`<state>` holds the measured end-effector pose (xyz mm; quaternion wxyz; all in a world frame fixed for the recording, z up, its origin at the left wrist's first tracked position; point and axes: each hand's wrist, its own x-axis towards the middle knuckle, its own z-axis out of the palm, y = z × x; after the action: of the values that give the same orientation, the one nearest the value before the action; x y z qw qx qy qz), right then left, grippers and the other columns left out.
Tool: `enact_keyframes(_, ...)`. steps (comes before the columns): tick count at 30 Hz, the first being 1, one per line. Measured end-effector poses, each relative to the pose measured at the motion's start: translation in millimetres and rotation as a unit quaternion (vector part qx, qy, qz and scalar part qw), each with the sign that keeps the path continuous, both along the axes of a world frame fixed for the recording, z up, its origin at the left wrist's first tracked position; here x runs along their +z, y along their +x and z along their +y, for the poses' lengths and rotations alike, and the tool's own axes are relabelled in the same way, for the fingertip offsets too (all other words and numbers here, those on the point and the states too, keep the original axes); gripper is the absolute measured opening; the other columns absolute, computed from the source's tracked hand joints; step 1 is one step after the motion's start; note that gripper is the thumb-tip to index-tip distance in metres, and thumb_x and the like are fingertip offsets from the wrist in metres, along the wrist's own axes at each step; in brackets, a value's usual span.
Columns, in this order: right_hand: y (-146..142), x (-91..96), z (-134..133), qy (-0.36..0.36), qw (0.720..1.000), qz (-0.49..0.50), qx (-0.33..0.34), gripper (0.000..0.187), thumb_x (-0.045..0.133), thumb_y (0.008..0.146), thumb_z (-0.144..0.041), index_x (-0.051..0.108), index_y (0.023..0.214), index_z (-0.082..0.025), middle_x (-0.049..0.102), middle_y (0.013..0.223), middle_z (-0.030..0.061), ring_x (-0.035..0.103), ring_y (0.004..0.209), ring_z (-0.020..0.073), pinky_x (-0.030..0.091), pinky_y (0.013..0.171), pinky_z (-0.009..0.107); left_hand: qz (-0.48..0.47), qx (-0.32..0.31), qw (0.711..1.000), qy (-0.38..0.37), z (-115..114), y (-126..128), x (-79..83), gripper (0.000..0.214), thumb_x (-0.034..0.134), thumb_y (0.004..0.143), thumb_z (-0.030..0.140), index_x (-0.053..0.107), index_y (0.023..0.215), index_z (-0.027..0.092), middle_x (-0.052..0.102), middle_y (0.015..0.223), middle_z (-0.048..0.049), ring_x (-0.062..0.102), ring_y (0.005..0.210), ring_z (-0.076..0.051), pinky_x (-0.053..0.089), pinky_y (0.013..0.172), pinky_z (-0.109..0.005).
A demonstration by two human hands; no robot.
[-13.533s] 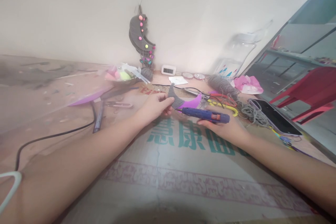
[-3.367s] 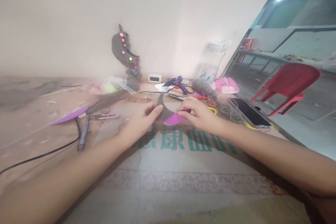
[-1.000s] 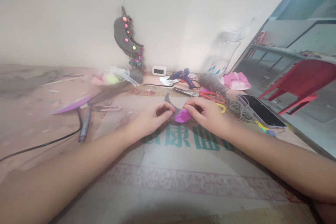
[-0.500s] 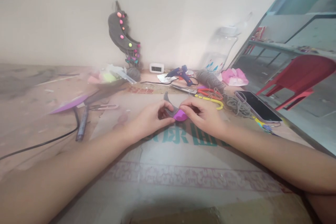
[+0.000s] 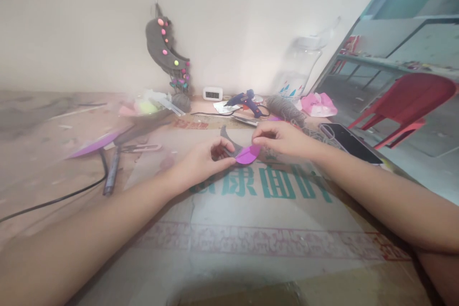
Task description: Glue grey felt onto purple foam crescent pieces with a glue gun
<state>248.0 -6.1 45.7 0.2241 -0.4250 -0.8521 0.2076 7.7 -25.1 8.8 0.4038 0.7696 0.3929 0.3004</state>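
- Well, your left hand (image 5: 213, 155) holds the crescent (image 5: 248, 155) near its middle, where the gray part meets the purple part. Your thumb and a finger pinch it there, probably so it does not slip or turn.
- Your right hand (image 5: 274, 136) is at the purple end. Its fingers are pressed together and seem to pinch the tip. Two holding spots likely make the bendy-looking crescent steady.
- The crescent is in front of you, over the cardboard (image 5: 229, 215). I cannot tell if it touches. The cardboard lies flat on the bench (image 5: 43, 177), maybe to guard it from mess.
- The glue gun (image 5: 245, 100) is behind the crescent. Its tip is over the white paper (image 5: 220, 107), maybe to catch drips.
- The scissors (image 5: 247, 121) poke out behind your right hand, and the gray yarn (image 5: 287, 110) is near the phone (image 5: 351, 144). Both look easy to reach.
- The pen (image 5: 112, 172) lies off to the left, out of the way.
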Motion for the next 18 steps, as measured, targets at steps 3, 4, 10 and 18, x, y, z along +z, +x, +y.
enact_keyframes(3, 11.6, 10.5, 6.9, -0.06, 0.998, -0.02, 0.017, 0.021, 0.057, 0.083, -0.035, 0.066, 0.081, -0.016, 0.065, 0.078, 0.0016, 0.058, 0.072, 0.0136, 0.044, 0.069, 0.026, -0.002, -0.001, 1.0, 0.006, -0.7, -0.3, 0.8, 0.022, 0.061, 0.077, 0.035, 0.055, 0.091, 0.019, 0.057, 0.081, 0.0, 0.052, 0.069, -0.012, 0.044, 0.065, -0.025)
enact_keyframes(4, 15.4, 12.6, 8.7, -0.07, 0.997, -0.025, 0.022, 0.021, 0.057, 0.082, -0.036, 0.066, 0.082, -0.017, 0.066, 0.078, 0.0016, 0.059, 0.073, 0.0139, 0.044, 0.07, 0.026, -0.005, -0.003, 1.0, 0.006, -0.9, -0.3, 1.0, 0.022, 0.061, 0.077, 0.035, 0.054, 0.09, 0.019, 0.057, 0.082, -0.0001, 0.053, 0.071, -0.012, 0.044, 0.067, -0.026)
enact_keyframes(10, 30.5, 10.2, 18.9, -0.105, 0.993, -0.06, 0.012, 0.023, 0.06, 0.079, -0.04, 0.067, 0.083, -0.018, 0.067, 0.082, 0.0023, 0.061, 0.076, 0.0153, 0.045, 0.07, 0.026, -0.036, -0.012, 0.999, -0.004, 0.2, -1.1, -0.6, 0.02, 0.061, 0.077, 0.032, 0.05, 0.089, 0.02, 0.055, 0.082, 0.0009, 0.053, 0.074, -0.011, 0.043, 0.069, -0.025)
enact_keyframes(18, 37.1, -4.9, 30.9, -0.09, 0.996, -0.011, -0.004, 0.026, 0.06, 0.078, -0.04, 0.068, 0.087, -0.017, 0.069, 0.089, 0.003, 0.063, 0.084, 0.0173, 0.046, 0.081, 0.031, -0.071, -0.027, 0.995, -0.059, 3.4, -2.3, -4.5, 0.022, 0.065, 0.074, 0.029, 0.05, 0.088, 0.021, 0.051, 0.074, 0.0038, 0.047, 0.063, -0.008, 0.037, 0.055, -0.02)
